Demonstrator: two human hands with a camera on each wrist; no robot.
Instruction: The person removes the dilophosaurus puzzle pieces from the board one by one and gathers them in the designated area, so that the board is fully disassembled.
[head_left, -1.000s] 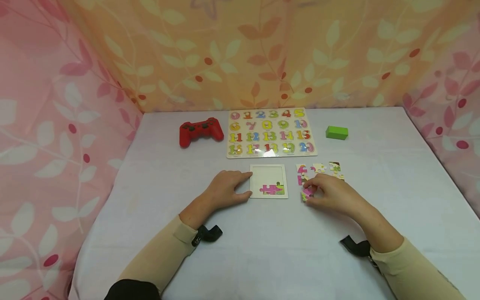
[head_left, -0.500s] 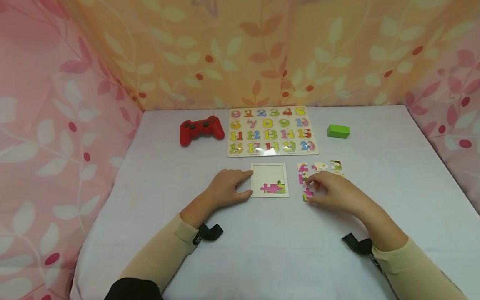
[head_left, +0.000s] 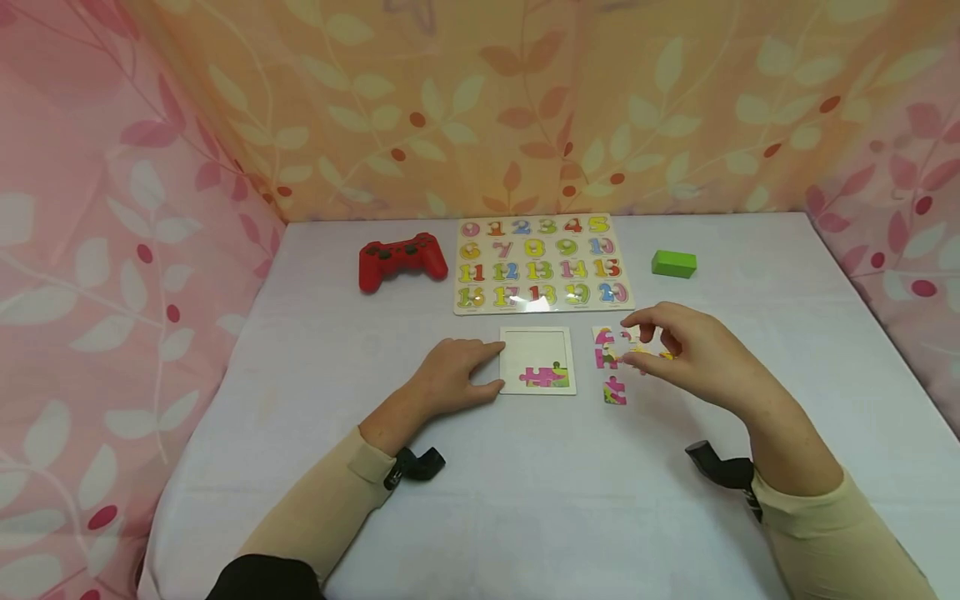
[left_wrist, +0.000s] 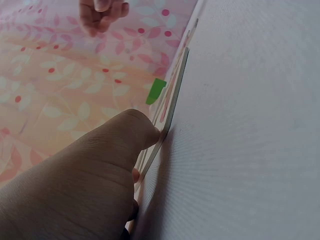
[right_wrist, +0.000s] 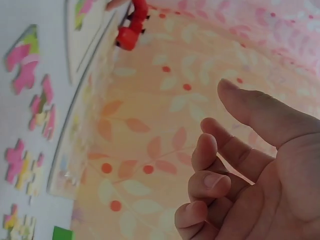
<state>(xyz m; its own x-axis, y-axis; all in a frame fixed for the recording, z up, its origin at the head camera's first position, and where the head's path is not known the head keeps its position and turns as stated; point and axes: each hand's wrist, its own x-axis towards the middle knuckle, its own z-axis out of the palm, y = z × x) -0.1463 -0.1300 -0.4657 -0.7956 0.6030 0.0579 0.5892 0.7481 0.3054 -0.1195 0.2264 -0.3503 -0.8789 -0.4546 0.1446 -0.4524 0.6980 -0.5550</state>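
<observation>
A small white puzzle tray [head_left: 525, 346] lies in front of me, with a few joined pink-and-green jigsaw pieces [head_left: 543, 377] in its lower right. My left hand [head_left: 453, 379] rests thumb and index finger against the tray's left edge; the left wrist view has the thumb at the tray's rim [left_wrist: 167, 125]. Over the loose pieces to the right hovers my right hand [head_left: 701, 354], thumb and fingers apart. The right wrist view shows this hand [right_wrist: 245, 170] holding nothing. One loose jigsaw piece [head_left: 615, 392] lies nearest me; others are partly hidden beneath the right hand.
Behind the tray lies a number puzzle board [head_left: 543, 267]. A red game controller [head_left: 402, 262] sits to the board's left, a green block [head_left: 673, 264] to its right. Floral curtains [head_left: 525, 108] border the white-covered table [head_left: 525, 500].
My right hand has lifted off the nearest loose piece, leaving it on the table, and moved away from me over the farther pieces. The left hand stays at the tray's edge.
</observation>
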